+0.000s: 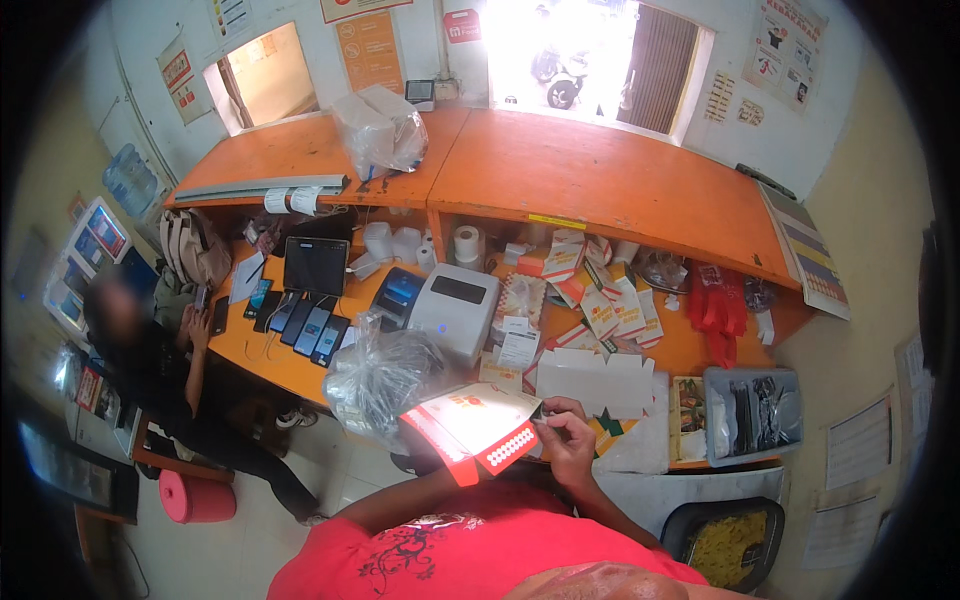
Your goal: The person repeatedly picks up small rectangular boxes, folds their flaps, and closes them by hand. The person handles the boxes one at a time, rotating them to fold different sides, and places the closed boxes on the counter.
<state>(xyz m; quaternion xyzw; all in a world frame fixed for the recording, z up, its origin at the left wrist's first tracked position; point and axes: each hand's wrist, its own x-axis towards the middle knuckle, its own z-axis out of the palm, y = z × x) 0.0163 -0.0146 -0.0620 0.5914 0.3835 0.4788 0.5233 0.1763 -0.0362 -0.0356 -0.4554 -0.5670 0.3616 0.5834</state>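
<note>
In front of my chest is a partly folded cardboard food box [478,418], white and red with yellow print and a row of white round shapes on one flap. My right hand [568,440] is closed at its right edge, thumb and fingers pinched on a corner. Something small and dark shows at those fingertips, too small to name. My left forearm [428,492] reaches under the box from the left; the box hides that hand and its fingers. Just beyond the box sits a clear plastic bag [378,385]. A flat white cardboard piece [597,382] lies to the right.
Ahead are a white label printer [455,312], several phones [312,330], a tablet [316,266] and piled printed boxes [612,300] under an orange counter [580,180]. A grey tray [712,455] with black packets stands right. At left sits another person [165,350] handling a phone.
</note>
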